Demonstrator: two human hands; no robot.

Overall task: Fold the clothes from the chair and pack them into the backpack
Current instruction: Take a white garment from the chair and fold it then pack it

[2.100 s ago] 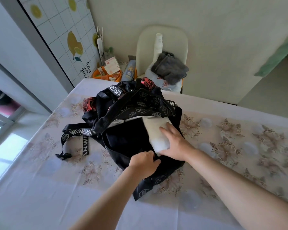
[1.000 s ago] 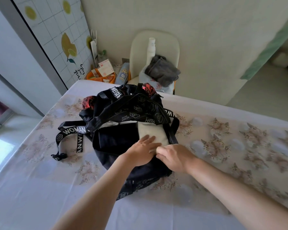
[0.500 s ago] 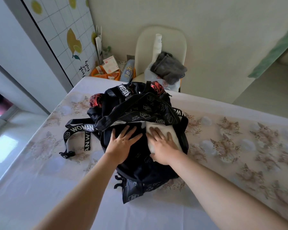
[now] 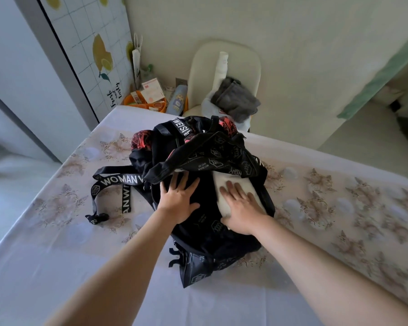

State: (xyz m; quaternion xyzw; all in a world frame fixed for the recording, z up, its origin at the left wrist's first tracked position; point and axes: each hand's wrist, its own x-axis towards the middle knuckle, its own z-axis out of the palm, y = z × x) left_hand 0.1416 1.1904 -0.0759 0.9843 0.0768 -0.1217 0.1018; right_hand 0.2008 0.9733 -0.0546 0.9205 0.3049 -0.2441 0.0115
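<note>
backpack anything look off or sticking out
Yes: the white folded garment is only partly inside the backpack, its near end showing under the right hand. One strap sprawls loose across the table.

white garment [image 4: 231, 184] half hidden inside backpack [image 4: 205, 234], forearms cut off

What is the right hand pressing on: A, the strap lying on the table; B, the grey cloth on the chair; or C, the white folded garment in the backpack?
C: the right hand lies flat, fingers straight, on the white folded garment in the mouth of the backpack.
</note>
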